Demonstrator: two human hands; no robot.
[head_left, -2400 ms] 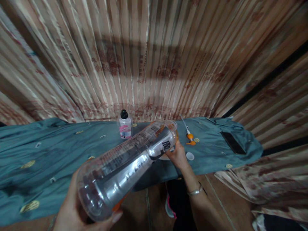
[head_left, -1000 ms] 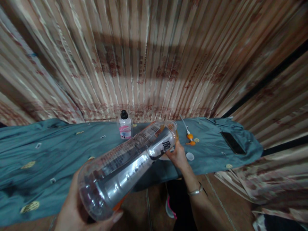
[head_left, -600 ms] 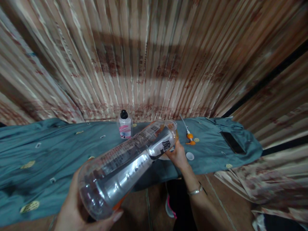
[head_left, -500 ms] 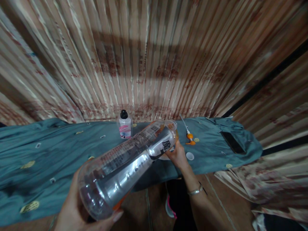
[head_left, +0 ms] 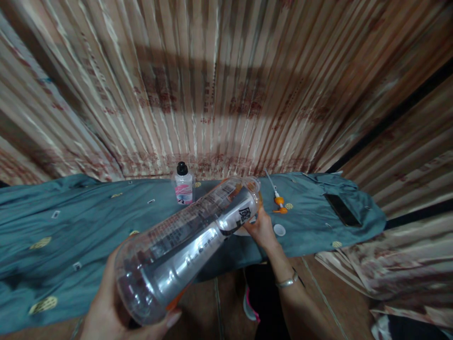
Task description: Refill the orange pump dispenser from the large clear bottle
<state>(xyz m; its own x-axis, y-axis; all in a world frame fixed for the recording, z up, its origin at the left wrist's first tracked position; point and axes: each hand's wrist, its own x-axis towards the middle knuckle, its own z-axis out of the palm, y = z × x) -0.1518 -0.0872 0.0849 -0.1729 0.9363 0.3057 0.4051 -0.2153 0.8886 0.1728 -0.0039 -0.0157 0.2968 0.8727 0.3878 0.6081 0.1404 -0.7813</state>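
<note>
A large clear plastic bottle (head_left: 191, 241) with a silver label is tilted across the middle, base towards me and neck up to the right. My left hand (head_left: 116, 297) is wrapped round its base, thumb on the near side. Beside the neck is my right hand (head_left: 261, 226), fingers curled and mostly hidden behind the bottle. An orange edge shows there, and a pale shape below; what this hand grips cannot be made out. Right of it lie an orange pump head (head_left: 279, 203) with a thin tube and a small white cap (head_left: 279, 230).
On the long surface under a green cloth (head_left: 99, 217), a small clear bottle with a black cap (head_left: 184, 186) stands upright at the back. A black phone (head_left: 342, 209) lies at the right. A pleated curtain (head_left: 219, 94) hangs close behind.
</note>
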